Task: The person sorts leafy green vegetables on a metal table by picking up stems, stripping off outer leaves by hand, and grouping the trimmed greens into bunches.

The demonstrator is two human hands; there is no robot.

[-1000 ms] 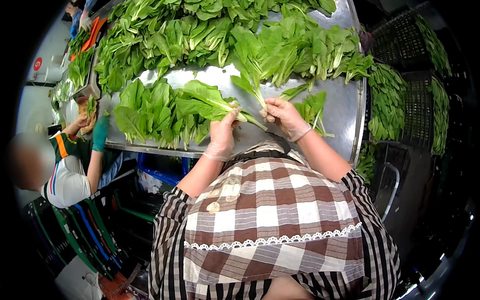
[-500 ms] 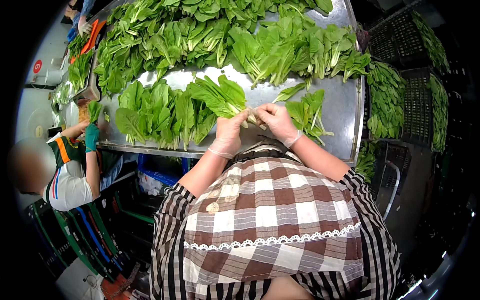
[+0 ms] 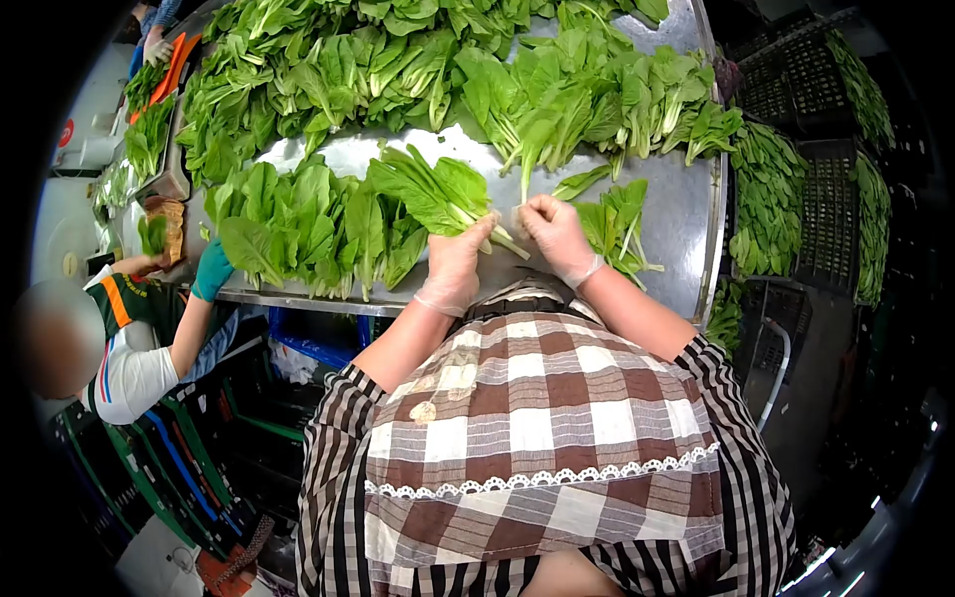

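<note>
Both gloved hands have edged right: left hand [image 3: 453,261] clamps a bunch [image 3: 433,191] over the steel surface [image 3: 686,229], right hand [image 3: 557,231] pinches its stems (leaves could tear if yanked).

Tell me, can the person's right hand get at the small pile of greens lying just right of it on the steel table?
Probably yes. The small pile of greens lies right beside the right hand on the steel table, with nothing between them; but that hand's grip is closed on the stem end of the bunch both hands hold.
</note>
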